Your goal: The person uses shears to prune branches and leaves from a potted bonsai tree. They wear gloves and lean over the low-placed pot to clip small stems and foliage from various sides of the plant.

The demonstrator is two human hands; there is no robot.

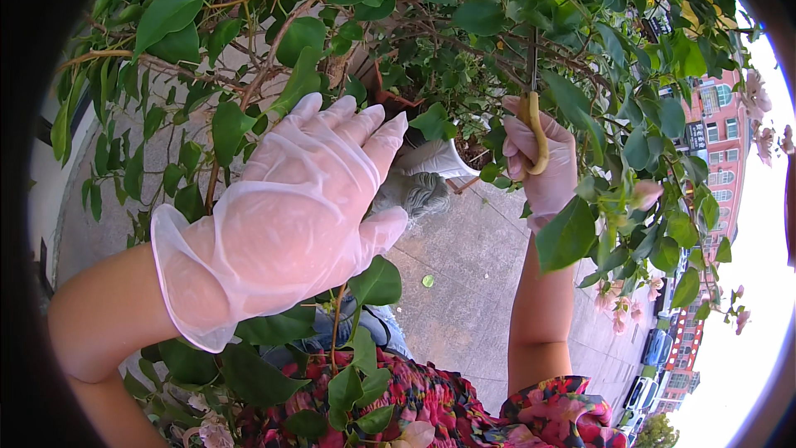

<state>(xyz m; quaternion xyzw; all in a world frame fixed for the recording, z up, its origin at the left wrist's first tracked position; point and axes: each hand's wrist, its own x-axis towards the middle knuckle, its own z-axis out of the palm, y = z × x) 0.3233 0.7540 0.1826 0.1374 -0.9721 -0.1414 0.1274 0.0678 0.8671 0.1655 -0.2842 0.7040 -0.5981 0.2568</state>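
Observation:
My left hand (305, 211), in a thin translucent glove, is stretched flat over the branches of a leafy shrub with pale pink flowers. Its fingers are extended and it seems to hold nothing; the palm side is hidden. My right hand (547, 162), gloved too, grips the yellow handles of scissors or shears (538, 137). Their dark metal blades point up among the thin stems (559, 53); whether they are parted or closed around a stem I cannot tell. Green leaves (569, 233) hang in front of my right wrist.
Below the branches are a white pot (441, 158) with soil and a grey carved stone piece (413, 193). Paving (460, 274) spreads beneath. A woody branch (273, 53) crosses at upper left. Parked cars (640, 392) and a reddish building (721, 155) lie far off at right.

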